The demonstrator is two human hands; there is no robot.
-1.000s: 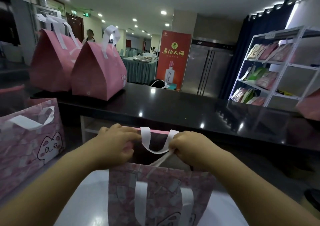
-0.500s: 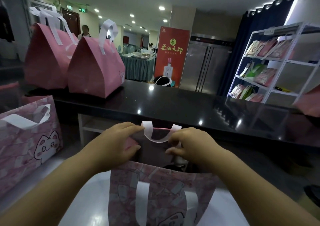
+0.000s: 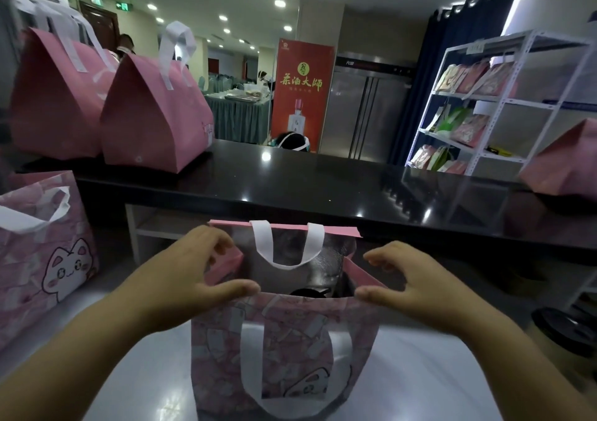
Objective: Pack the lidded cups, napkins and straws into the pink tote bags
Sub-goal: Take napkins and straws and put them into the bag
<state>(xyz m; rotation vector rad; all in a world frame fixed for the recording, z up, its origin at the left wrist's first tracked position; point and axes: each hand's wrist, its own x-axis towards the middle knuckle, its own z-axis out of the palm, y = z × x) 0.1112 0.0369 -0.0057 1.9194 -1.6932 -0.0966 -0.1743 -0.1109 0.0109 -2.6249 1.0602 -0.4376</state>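
A pink tote bag (image 3: 284, 333) with a cat print and white handles stands open on the white table in front of me. My left hand (image 3: 193, 278) grips its left side, thumb on the near rim and fingers curled over the side fold. At the right side, my right hand (image 3: 416, 288) holds the bag the same way, thumb at the near rim. A dark cup lid (image 3: 307, 291) shows inside the bag. Another lidded cup (image 3: 563, 327) with a black lid stands at the right edge.
A second cat-print tote (image 3: 45, 259) stands at the left. Two closed pink bags (image 3: 151, 120) sit on the black counter (image 3: 323, 188) behind, and another pink bag (image 3: 565, 162) sits at its right end. A white shelf rack (image 3: 504, 103) stands at the back right.
My hands have let go of the pinched-together top and moved apart to the bag's sides. The bag's mouth, held shut before, now stands open.
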